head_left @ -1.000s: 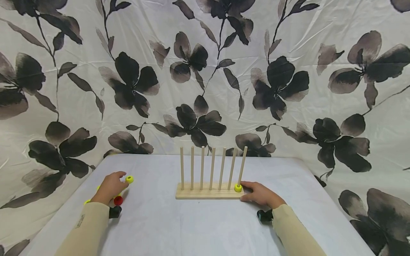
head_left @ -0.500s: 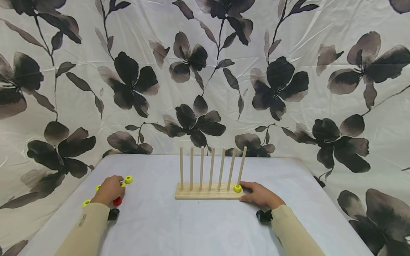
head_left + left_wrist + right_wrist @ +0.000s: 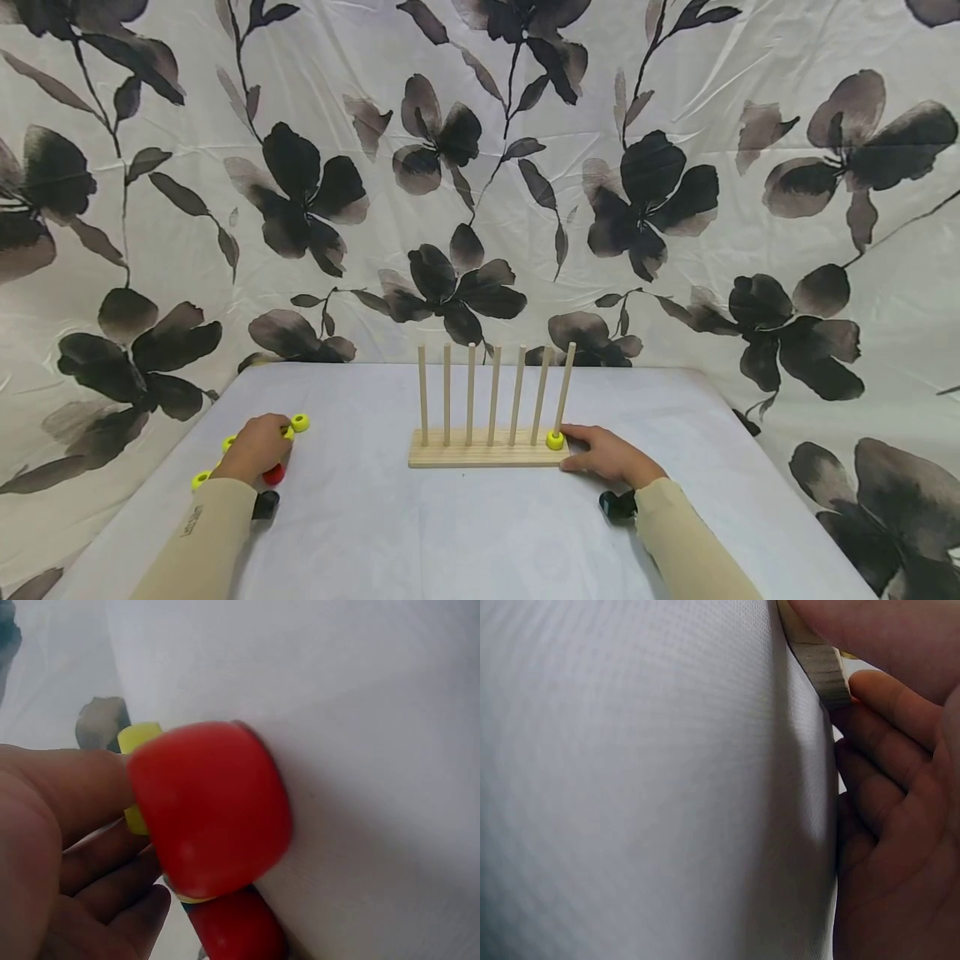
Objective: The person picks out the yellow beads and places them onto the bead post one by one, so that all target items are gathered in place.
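Observation:
Over a small group of beads at the table's left, my left hand (image 3: 257,447) pinches a yellow bead (image 3: 288,432). In the left wrist view, a large red bead (image 3: 214,810) stands before the fingertips and partly hides the grip; another red bead (image 3: 240,926) lies below it. A wooden peg stand (image 3: 480,454) with several upright dowels is at the centre. One yellow bead (image 3: 554,440) sits at the foot of its rightmost dowel. My right hand (image 3: 611,457) holds the stand's right end, thumb in front and fingers behind.
Another yellow bead (image 3: 300,422) lies just beyond the left hand. More yellow beads, one at the near left (image 3: 200,479), lie by its wrist. A white cloth covers the table (image 3: 450,542); a floral curtain (image 3: 480,167) hangs behind.
The left hand has drawn slightly back and down from the far yellow bead onto the nearer one, then stayed there. The right hand and the stand hold still.

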The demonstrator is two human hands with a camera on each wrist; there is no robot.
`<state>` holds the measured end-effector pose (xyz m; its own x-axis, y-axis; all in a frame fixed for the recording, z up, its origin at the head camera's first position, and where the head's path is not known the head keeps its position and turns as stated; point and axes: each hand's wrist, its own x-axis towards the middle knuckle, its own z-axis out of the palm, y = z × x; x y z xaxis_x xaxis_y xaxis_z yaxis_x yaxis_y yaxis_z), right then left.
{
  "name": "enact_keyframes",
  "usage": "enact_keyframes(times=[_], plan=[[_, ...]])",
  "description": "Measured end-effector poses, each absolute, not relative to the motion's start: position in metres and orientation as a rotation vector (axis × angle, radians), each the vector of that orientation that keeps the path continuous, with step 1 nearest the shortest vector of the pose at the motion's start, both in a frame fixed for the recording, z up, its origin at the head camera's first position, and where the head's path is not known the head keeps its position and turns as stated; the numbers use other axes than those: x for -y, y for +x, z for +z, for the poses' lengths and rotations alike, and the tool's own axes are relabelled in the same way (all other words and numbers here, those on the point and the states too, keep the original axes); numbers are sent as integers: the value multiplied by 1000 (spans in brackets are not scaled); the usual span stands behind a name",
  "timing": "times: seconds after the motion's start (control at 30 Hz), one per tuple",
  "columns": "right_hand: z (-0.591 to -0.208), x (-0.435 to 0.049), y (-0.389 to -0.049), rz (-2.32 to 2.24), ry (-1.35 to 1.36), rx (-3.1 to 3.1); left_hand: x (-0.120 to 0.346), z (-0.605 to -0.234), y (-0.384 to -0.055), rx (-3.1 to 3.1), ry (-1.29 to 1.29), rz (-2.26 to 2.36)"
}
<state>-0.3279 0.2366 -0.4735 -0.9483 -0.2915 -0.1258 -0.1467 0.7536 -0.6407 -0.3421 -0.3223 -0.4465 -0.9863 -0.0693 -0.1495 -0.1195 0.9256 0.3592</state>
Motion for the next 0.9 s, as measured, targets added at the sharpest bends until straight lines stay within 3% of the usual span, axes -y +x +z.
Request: enact_keyframes(times=[0.9], plan=[[-475,-235,-329,-967,-326,-2736,289,-420,-339,-3049,49,861]])
